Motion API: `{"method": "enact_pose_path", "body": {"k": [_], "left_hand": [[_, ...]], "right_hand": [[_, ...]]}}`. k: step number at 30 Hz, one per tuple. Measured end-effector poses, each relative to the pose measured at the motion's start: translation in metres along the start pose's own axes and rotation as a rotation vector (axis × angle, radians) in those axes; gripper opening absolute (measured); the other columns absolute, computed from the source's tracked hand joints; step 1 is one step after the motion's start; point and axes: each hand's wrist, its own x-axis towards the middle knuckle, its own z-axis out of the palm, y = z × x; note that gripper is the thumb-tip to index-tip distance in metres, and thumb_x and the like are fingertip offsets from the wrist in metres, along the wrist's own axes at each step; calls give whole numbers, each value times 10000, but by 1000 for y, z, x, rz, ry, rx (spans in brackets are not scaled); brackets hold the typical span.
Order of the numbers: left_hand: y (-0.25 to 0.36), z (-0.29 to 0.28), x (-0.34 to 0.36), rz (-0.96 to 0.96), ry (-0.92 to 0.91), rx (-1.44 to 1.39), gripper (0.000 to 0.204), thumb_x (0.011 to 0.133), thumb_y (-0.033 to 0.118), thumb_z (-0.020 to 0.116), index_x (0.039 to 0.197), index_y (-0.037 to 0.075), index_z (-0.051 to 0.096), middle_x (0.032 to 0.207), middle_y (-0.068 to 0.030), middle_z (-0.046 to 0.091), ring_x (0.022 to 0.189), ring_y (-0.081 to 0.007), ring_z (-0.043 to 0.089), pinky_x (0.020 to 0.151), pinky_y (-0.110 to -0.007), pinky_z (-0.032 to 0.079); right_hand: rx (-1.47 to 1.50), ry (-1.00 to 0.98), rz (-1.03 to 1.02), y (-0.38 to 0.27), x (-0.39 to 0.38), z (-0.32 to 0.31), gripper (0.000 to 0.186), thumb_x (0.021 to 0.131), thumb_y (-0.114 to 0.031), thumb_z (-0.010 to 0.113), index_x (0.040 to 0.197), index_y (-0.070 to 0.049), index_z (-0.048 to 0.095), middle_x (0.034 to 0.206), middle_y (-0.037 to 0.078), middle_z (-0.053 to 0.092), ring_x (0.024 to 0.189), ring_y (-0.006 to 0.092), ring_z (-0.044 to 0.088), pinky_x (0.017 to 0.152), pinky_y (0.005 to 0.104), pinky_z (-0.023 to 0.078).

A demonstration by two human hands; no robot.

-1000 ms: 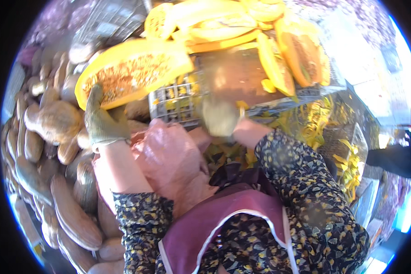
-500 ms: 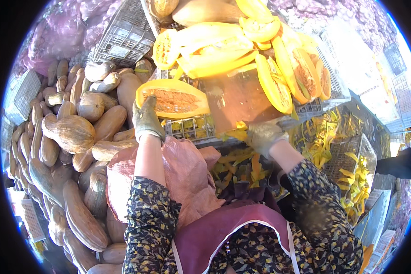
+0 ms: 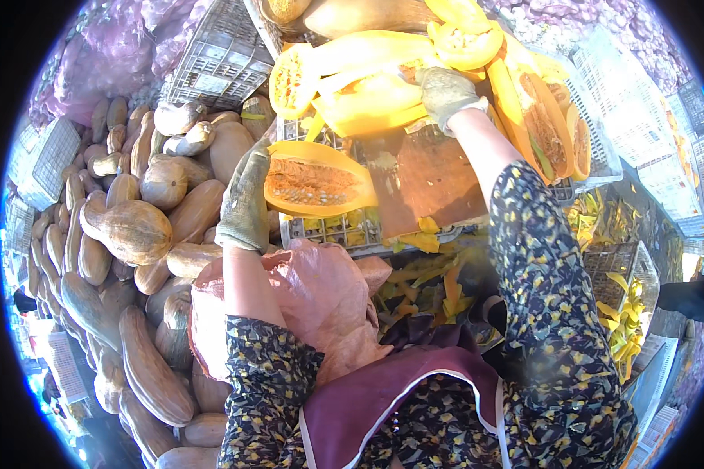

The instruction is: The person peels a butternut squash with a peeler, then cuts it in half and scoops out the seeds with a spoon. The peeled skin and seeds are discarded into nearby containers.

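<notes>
My left hand [image 3: 245,199], in a worn grey glove, grips the left end of a halved squash [image 3: 317,180] that lies cut side up, showing orange flesh and pale seeds. It rests on a white plastic crate [image 3: 321,231] next to a brown cutting board [image 3: 426,180]. My right hand [image 3: 446,92], gloved too, reaches far forward and rests on a pile of peeled yellow squash pieces [image 3: 368,90]. Whether it grips one I cannot tell. Both sleeves are dark with a yellow flower print.
Several whole tan squashes [image 3: 133,227] lie heaped at left. A pink sack [image 3: 321,297] lies on my lap above a purple apron [image 3: 391,399]. Yellow peelings [image 3: 426,281] litter the ground. More cut squash halves [image 3: 544,125] sit at right, grey crates [image 3: 219,59] behind.
My right hand has gone from the board's near edge up onto the yellow pile. My left hand and the halved squash sit lower on the crate as my head tilted.
</notes>
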Motion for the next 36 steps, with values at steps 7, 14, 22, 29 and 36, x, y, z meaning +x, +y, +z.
{"method": "enact_pose_path", "body": {"k": [7, 14, 22, 29, 36], "left_hand": [[10, 11, 0, -22, -71, -225, 357, 1050, 237, 420, 1247, -12, 584, 1183, -114, 660, 1073, -205, 625, 939, -326, 503], [5, 18, -2, -44, 56, -366, 545, 1044, 442, 400, 1282, -22, 556, 1245, -154, 625, 1128, -267, 598, 996, -410, 480], [-1, 23, -8, -62, 101, -388, 582, 1028, 516, 408, 1229, -5, 570, 1203, -143, 640, 1095, -259, 610, 976, -405, 494], [-9, 13, -9, 6, 74, -222, 526, 1029, 442, 457, 1305, 1, 532, 1240, -132, 609, 1142, -256, 582, 995, -401, 474], [-9, 12, 0, -82, 117, -373, 515, 994, 396, 542, 1317, -5, 526, 1237, -130, 609, 1135, -267, 585, 993, -410, 471]], "right_hand": [[1399, -360, 225, -66, -120, -44, 236, 924, -152, 659, 1160, -150, 664, 914, -3, 607, 832, 123, 590, 773, 291, 542], [1307, -585, 113, -135, -144, 1, 290, 1025, -323, 522, 1095, -78, 662, 841, 14, 632, 777, 112, 565, 740, 290, 482], [973, -364, -279, -161, -126, -1, 454, 1040, -403, 430, 1058, -7, 651, 968, 177, 696, 906, 312, 660, 849, 399, 491], [199, -569, -458, -116, -126, 25, 462, 997, -175, 400, 1455, -114, 382, 1168, 178, 606, 1122, 336, 592, 983, 419, 494], [19, -628, -239, -87, -135, -34, 524, 1035, -289, 406, 1533, -164, 305, 1299, 224, 537, 1217, 236, 560, 1021, 404, 480]]}}
